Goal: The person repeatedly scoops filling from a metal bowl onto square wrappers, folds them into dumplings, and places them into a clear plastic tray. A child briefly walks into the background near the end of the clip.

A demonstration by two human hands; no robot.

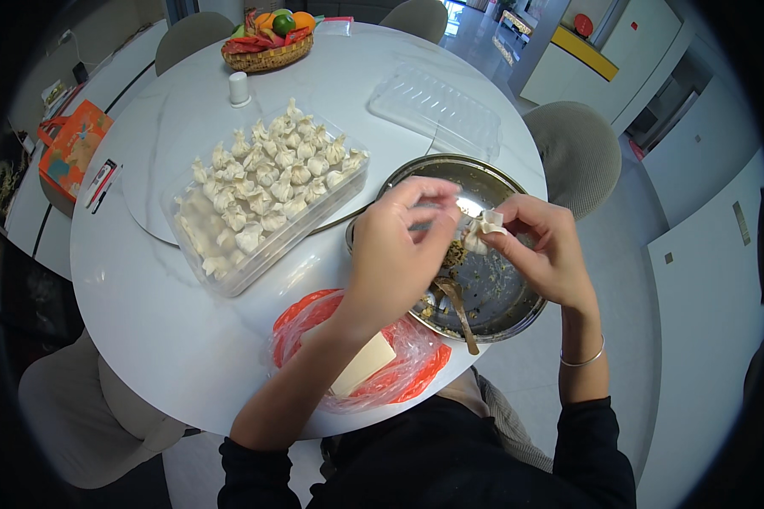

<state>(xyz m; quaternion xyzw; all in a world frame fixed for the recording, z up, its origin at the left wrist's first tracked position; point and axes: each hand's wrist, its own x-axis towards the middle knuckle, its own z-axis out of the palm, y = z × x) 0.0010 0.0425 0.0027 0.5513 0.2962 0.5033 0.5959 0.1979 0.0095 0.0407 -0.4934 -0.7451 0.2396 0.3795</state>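
Observation:
My right hand pinches a folded wonton between thumb and fingers over a round metal pan. Close by on its left, my left hand has bent fingers apart and holds nothing that I can see. The pan contains some dark minced filling and a spoon whose handle rests over the near rim. Below my left forearm, a stack of pale dough wrappers lies on a red and clear plastic bag, partly hidden by the arm. Many wontons fill a clear plastic box at the left.
The round white table carries a clear plastic lid behind the pan, a white lidded container and a wicker fruit basket at the back. A pen lies near the left edge. Chairs surround the table.

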